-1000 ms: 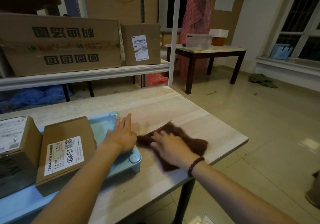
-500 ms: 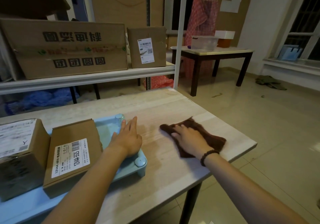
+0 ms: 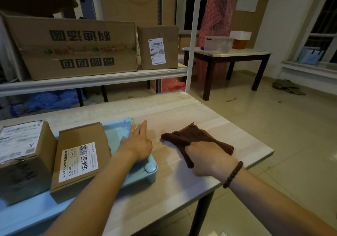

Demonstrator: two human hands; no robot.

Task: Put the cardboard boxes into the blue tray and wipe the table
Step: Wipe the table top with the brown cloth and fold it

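Two cardboard boxes lie in the light blue tray [image 3: 149, 173] at the left of the wooden table [image 3: 209, 119]: a flat box with a white label [image 3: 80, 159] and a taller box [image 3: 23, 155] at the far left. My left hand [image 3: 136, 142] rests flat, fingers spread, on the tray's right rim. A dark brown cloth [image 3: 195, 137] lies on the table to the right of the tray. My right hand [image 3: 207, 157] presses on the cloth's near part, its fingers curled over the fabric. A bead bracelet sits on that wrist.
A white shelf [image 3: 94, 79] behind the table carries a large printed carton [image 3: 76, 48] and a smaller carton [image 3: 158, 48]. A white post [image 3: 193, 35] rises at the table's back corner. The table's right edge drops to tiled floor. A dark-legged side table [image 3: 228, 55] stands beyond.
My right hand has dragged the brown cloth rightward and toward me across the table. My left hand has stayed on the tray's rim.
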